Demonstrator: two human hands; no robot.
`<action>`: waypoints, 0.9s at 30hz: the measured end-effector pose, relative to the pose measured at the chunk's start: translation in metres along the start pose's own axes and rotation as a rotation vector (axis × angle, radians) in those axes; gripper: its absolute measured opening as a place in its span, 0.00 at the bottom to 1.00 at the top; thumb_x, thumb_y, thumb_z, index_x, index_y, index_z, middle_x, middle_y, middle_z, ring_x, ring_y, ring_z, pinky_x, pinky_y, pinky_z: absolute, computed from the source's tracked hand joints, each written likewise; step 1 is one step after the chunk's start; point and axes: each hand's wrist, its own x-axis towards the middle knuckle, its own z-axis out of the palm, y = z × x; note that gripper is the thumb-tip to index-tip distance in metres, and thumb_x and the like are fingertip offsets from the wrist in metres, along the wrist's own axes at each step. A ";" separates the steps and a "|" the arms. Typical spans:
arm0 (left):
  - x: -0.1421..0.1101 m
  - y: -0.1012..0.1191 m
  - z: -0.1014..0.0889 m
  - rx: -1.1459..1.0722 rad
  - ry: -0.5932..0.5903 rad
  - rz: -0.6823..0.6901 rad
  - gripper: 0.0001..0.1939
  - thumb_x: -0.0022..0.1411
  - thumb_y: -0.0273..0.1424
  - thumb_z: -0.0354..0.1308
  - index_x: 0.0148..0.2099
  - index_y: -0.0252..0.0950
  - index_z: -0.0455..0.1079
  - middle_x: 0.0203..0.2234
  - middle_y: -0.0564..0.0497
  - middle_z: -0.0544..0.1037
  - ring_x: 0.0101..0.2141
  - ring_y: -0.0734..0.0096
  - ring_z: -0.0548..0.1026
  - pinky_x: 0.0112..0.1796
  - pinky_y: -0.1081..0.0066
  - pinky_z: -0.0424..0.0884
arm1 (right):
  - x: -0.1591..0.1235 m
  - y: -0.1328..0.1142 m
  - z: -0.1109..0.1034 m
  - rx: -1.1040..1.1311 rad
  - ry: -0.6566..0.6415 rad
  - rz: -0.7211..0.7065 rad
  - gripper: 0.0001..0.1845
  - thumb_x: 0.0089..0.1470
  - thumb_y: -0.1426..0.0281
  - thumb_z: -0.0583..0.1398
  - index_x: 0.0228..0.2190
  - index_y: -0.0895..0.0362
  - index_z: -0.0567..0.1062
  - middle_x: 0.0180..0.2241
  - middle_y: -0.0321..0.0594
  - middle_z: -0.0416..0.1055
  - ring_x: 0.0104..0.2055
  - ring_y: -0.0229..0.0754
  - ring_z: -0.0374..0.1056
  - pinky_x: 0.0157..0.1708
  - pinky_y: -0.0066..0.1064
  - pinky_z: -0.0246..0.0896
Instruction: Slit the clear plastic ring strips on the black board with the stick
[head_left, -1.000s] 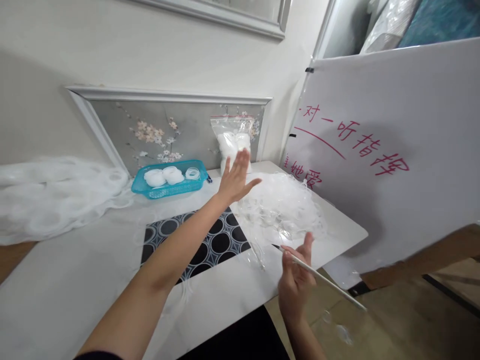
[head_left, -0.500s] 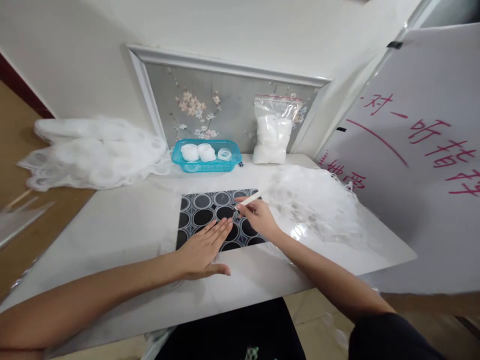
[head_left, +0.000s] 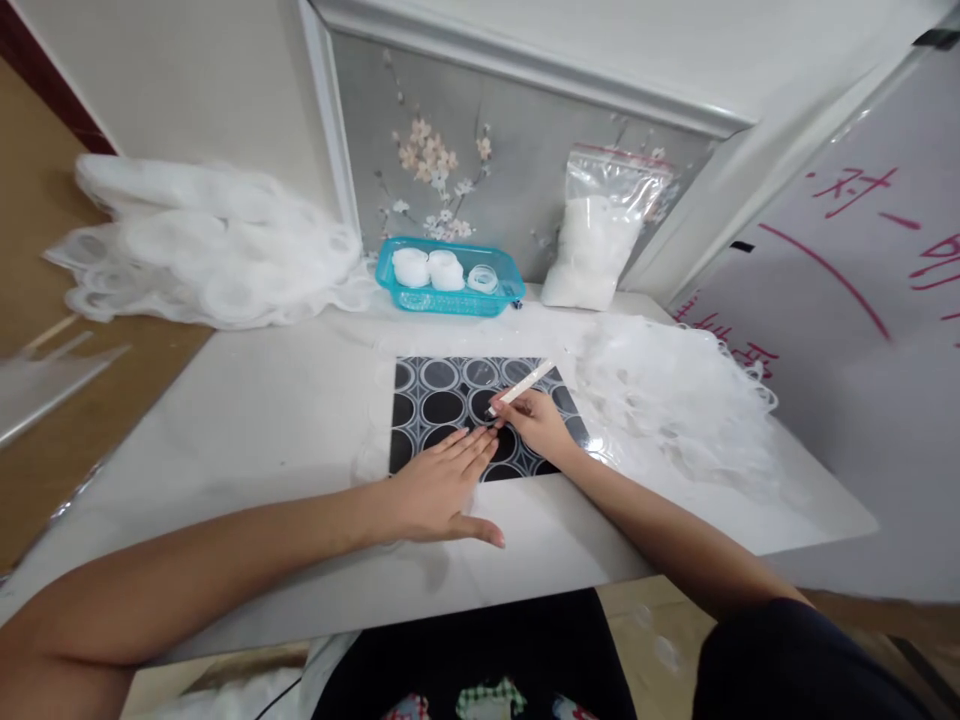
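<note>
A black sheet with grey-white ring patterns (head_left: pixel 444 406) lies on the white table. My left hand (head_left: pixel 442 485) rests flat on its lower part, fingers stretched out and thumb apart. Between the fingertips of my right hand (head_left: pixel 536 420) is a slim white pen-like tool (head_left: pixel 526 382), tilted, its dark tip at the sheet close to my left fingertips. What kind of tool it is I cannot make out for certain. A thin clear film seems to cover the sheet and reach past its edges.
A blue plastic basket (head_left: pixel 450 304) with white rolls (head_left: pixel 429 268) stands at the back. Beside it a zip bag of white stuff (head_left: pixel 592 240) leans on a framed flower picture (head_left: pixel 480 110). White ring-patterned sheets are heaped left (head_left: pixel 217 240) and right (head_left: pixel 675 390). A whiteboard (head_left: pixel 847 380) stands at right.
The view has shifted, so the table things sit differently in the picture. My right hand with the white tool has moved slightly left and nearer my left fingertips. My left hand stays flat on the sheet.
</note>
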 end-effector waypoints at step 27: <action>0.000 -0.002 0.000 0.039 0.022 0.009 0.61 0.51 0.69 0.43 0.71 0.26 0.41 0.68 0.35 0.43 0.68 0.49 0.41 0.65 0.55 0.36 | 0.070 -0.048 -0.052 -0.209 0.551 -0.186 0.08 0.56 0.67 0.58 0.30 0.59 0.73 0.30 0.44 0.75 0.36 0.45 0.74 0.38 0.36 0.64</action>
